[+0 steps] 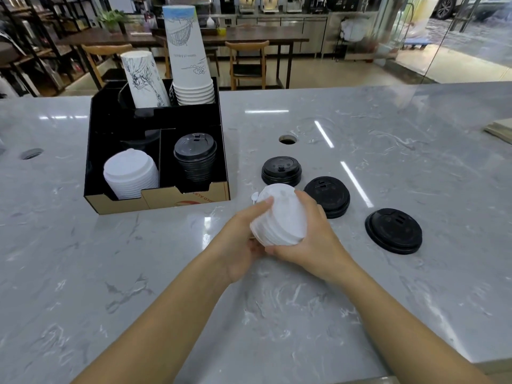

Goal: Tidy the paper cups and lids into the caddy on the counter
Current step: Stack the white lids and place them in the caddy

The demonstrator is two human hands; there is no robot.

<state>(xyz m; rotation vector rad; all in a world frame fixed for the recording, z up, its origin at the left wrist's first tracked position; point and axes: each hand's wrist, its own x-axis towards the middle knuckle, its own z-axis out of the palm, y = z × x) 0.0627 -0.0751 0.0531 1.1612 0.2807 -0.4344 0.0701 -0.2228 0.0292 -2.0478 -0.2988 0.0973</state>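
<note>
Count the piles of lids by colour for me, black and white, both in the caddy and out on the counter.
Black lid piles: 4, one in the caddy, three on the counter.
White lid piles: 2, one in the caddy, one held in both hands.
Total: 6

Both hands, left hand (243, 239) and right hand (310, 245), clasp a white lid stack (279, 214) above the counter (388, 286)

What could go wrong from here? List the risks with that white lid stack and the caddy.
1. The white lid stack is tilted between both hands; loose lids could slide off onto the counter.
2. The front-left compartment already holds a tall pile of white lids, so adding more may overfill it or topple it.
3. Reaching in could knock the black lids alongside.
</note>
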